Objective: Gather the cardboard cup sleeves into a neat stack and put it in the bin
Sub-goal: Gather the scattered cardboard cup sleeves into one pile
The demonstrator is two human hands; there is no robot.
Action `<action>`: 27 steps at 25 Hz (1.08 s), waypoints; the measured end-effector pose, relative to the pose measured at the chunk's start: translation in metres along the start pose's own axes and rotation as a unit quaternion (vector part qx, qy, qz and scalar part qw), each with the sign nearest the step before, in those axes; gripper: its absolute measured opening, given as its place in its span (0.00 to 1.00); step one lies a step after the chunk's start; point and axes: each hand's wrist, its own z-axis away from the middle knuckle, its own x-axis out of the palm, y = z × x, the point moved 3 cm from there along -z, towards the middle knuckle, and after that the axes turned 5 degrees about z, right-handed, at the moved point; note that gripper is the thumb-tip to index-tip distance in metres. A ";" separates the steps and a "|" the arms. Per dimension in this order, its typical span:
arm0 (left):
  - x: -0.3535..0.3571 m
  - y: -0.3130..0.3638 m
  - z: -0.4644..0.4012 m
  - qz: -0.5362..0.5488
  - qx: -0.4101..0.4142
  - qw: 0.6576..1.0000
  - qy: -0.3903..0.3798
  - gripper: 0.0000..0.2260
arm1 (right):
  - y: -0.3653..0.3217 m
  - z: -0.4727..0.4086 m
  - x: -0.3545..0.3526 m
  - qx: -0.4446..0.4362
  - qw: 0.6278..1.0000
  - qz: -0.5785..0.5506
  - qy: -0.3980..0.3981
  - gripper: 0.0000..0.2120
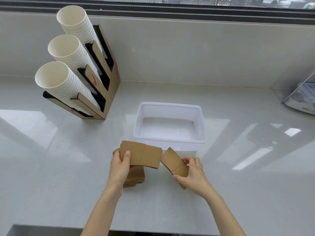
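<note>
Brown cardboard cup sleeves are the focus of this head-camera view, seen just in front of a white plastic bin (170, 123) that stands open on a pale grey worktop (238, 167). Just in front of the bin's left corner, the left hand (120, 166) grips a small bunch of flattened sleeves (141, 155), thumb pressed on the front. Beneath that hand, a further pile of sleeves (136, 176) lies on the worktop. In front of the bin's near wall and toward its right, the right hand (192, 174) pinches a single sleeve (175, 165), tilted, its upper end close to the bunch. Well to the bin's left and behind it stands a cardboard holder (109, 92) carrying three slanted rows of white paper cups (68, 53).
</note>
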 end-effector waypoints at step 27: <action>0.035 -0.006 0.021 0.003 -0.004 0.992 -0.128 0.12 | -0.055 0.009 -0.007 -0.181 0.980 0.064 0.045 0.30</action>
